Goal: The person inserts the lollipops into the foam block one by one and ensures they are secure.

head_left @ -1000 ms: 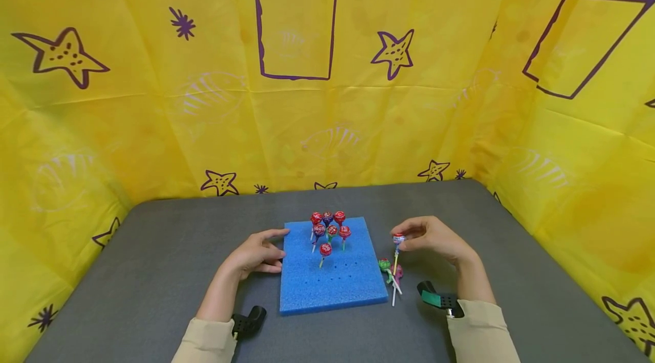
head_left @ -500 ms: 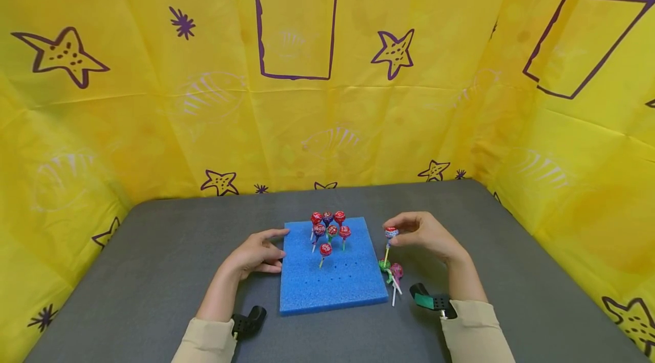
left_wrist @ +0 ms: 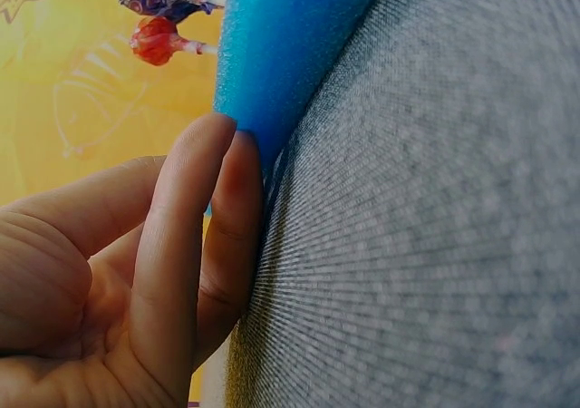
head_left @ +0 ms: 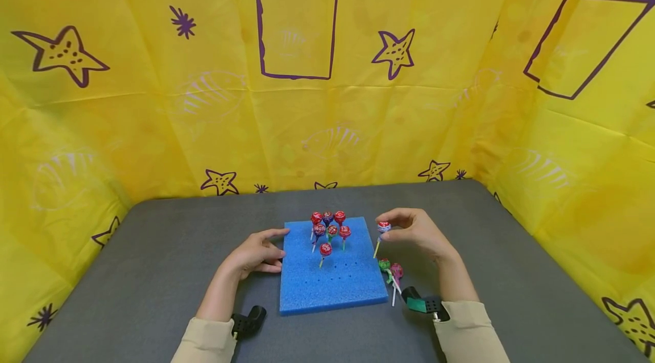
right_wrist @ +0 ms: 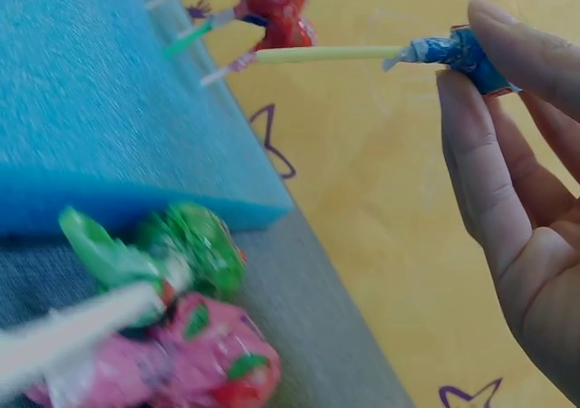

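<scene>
A blue foam block (head_left: pixel 332 295) lies on the table with several lollipops standing upright in its far half, among them a red one (head_left: pixel 326 249) in front. My left hand (head_left: pixel 256 254) rests with its fingertips against the block's left edge; the left wrist view has these fingers (left_wrist: pixel 172 245) touching the foam's side. In my right hand (head_left: pixel 417 235), thumb and fingers pinch the wrapped head of a blue and red lollipop (head_left: pixel 384 227). Its yellow stick (right_wrist: pixel 326 54) points down and left, near the block's right edge, apart from the foam.
Beside the block's right edge lie a green lollipop (head_left: pixel 384 264) and a pink lollipop (head_left: pixel 396 271), their white sticks crossing. Small holes dot the foam's near half. A yellow patterned cloth (head_left: pixel 297 124) encloses the grey table (head_left: pixel 194 238) at the back and sides.
My right hand has carried the blue and red lollipop left and slightly away from me, from above the loose lollipops to the block's right edge. The left hand stays put.
</scene>
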The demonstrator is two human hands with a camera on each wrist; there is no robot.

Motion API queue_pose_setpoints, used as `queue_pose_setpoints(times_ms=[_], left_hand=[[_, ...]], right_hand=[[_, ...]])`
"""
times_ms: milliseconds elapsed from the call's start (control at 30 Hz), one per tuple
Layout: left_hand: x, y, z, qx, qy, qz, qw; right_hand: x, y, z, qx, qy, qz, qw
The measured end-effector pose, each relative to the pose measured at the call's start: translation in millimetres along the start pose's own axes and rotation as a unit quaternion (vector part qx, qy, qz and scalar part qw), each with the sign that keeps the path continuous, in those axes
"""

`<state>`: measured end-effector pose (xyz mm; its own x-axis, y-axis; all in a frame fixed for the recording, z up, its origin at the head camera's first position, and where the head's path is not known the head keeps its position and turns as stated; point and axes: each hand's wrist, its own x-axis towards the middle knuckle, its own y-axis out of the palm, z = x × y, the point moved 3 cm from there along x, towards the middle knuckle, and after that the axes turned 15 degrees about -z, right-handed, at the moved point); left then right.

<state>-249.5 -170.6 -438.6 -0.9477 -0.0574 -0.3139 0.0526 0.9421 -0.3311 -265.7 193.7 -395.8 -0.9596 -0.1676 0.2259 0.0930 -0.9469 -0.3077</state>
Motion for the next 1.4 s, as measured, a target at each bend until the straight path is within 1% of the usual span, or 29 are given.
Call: queue_pose_setpoints(times_ms=[167,300,567,733,900,1000,1167,1400], left_hand=[[0.0,-0.1,0.0,0.000,0.000,-0.001,1.0000],[0.4,-0.2,0.7,-0.001,-0.001,0.000,1.0000],[0.5,-0.4,0.9,-0.002,0.000,0.001,1.0000],[0.7,-0.2,0.9,-0.002,-0.001,-0.003,1.0000],[0.6,-0.1,0.8,-0.006,-0.002,-0.004,1.0000],[0.9,0.3,0.9,-0.006,-0.003,-0.004,1.0000],[1.4,0.5,1.0,-0.006,-0.003,-0.004,1.0000],[2.3,1.3,1.4,-0.006,-0.003,-0.007,0.9999]], right_hand=[[2,8.5,4,0.029,-0.017,0.002,0.999],[3,17.0,7,0.040,-0.028,0.004,0.999],[4,36.7,10,0.066,-0.034,0.014,0.997],[3,48.9,12,0.062,-0.031,0.032,0.997],[2,57.7,13,0.042,-0.025,0.043,0.998],[2,61.4,14,0.032,-0.026,0.049,0.998],[2,66.6,13,0.036,-0.021,0.058,0.997],[2,69.7,11,0.034,-0.022,0.059,0.997]])
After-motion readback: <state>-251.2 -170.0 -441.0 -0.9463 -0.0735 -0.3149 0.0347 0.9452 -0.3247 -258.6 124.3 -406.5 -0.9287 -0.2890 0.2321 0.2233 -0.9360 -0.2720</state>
